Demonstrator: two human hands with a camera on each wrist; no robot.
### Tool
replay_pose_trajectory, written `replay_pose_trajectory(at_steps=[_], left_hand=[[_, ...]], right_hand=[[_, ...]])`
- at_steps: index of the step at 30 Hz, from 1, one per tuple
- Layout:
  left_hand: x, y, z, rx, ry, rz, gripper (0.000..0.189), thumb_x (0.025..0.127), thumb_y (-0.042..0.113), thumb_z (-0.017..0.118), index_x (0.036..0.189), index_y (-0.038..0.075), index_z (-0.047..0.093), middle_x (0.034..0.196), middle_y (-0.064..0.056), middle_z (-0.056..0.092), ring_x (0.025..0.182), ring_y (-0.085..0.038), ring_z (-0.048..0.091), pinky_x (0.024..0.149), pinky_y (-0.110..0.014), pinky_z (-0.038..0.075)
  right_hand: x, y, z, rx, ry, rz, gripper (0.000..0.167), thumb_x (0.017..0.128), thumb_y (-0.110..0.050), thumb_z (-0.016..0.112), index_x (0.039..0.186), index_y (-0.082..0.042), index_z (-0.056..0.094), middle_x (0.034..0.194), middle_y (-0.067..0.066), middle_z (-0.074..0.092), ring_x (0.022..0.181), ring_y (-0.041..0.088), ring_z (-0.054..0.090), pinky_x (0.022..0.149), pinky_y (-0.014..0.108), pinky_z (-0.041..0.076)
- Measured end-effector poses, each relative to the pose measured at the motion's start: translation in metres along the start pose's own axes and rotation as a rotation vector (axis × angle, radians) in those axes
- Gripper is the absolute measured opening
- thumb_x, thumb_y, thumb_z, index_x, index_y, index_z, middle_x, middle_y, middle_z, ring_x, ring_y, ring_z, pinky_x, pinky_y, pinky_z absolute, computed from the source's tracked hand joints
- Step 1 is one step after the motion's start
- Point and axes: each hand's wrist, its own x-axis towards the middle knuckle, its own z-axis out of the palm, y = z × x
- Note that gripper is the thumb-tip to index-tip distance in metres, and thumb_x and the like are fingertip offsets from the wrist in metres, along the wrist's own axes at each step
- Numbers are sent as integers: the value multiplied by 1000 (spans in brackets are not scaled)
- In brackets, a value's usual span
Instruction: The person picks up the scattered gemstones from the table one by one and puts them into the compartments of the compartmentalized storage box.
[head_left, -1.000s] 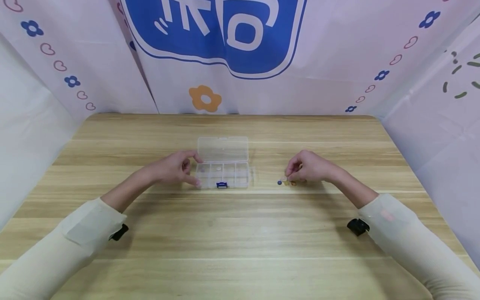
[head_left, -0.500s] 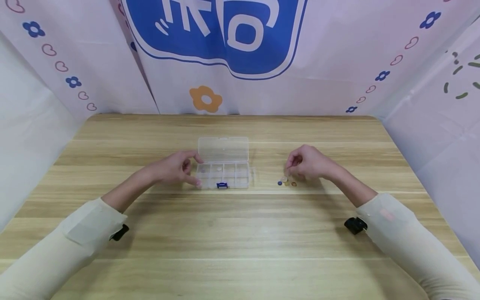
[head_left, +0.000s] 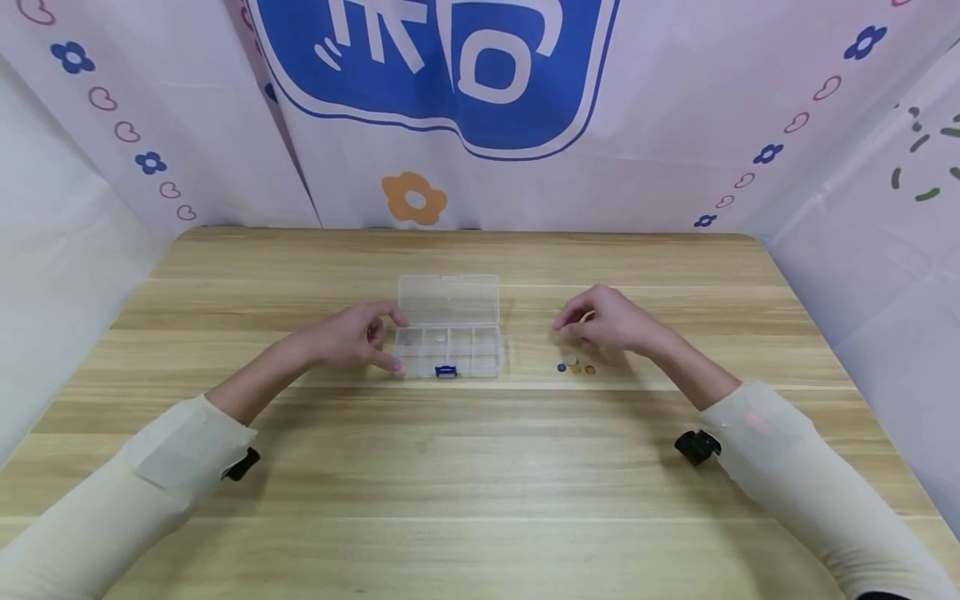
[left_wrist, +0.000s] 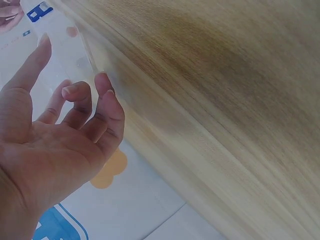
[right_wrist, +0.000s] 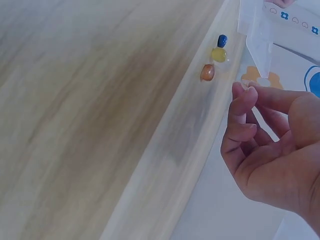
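A clear plastic compartment box [head_left: 460, 351] lies with its lid [head_left: 448, 300] folded back. My left hand [head_left: 348, 337] holds its left end, thumb at the front corner and index finger at the back one. Small pieces show faintly in the back compartments. To the right, my right hand [head_left: 611, 321] pinches a tiny pale piece [right_wrist: 244, 86] between thumb and index fingertips; its kind cannot be told. Below that hand lie a blue bead [right_wrist: 222, 41], a yellow bead [right_wrist: 218, 54], an orange-brown bead [right_wrist: 207, 72] and a clear one beside the yellow.
The wood-grain table [head_left: 480, 483] runs back to a white printed cloth [head_left: 570, 196], with more cloth at both sides. A blue latch [head_left: 446, 371] sits on the box's front edge. Each sleeve carries a black device at the wrist.
My right hand has lifted from the beads and moved back and left towards the box, uncovering them. My left hand stays at the box's left end.
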Motion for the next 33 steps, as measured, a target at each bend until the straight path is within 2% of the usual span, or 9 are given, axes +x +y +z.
replay_pose_trajectory(at_steps=[7,13,17,24,33], left_hand=[[1,-2,0,-3,-1,-1,56,87,12,85,130,-6,54,71,-4,51,64,-16,44,58,-27,39],[0,-1,0,-1,-3,-3,56,87,12,85,130,-6,54,71,-4,50,63,-16,43,59,-27,39],[-1,0,0,-6,-3,2,56,87,12,85,130,-6,54,69,-3,49,63,-15,42,59,-27,39],[0,0,0,-17,-3,11,56,87,12,85,130,-7,53,69,-2,47,63,-15,42,58,-27,39],[-1,0,0,-11,0,2,56,87,11,85,130,-6,54,69,-2,47,63,-15,42,59,-27,39]], right_hand=[[2,-5,2,39,-3,-1,9,98,0,69,103,4,75,85,15,72,66,23,61,57,24,47],[5,-12,6,61,-2,-9,6,96,-1,72,100,3,74,82,15,73,65,23,62,53,22,43],[7,-16,9,70,-2,-26,7,96,-2,72,101,3,74,82,15,72,65,23,61,52,22,42],[12,-22,14,87,-7,-68,9,98,-2,70,102,5,73,96,18,71,66,23,59,58,28,50],[18,-36,22,74,3,-108,7,96,-3,73,99,3,75,91,18,74,65,25,60,57,24,47]])
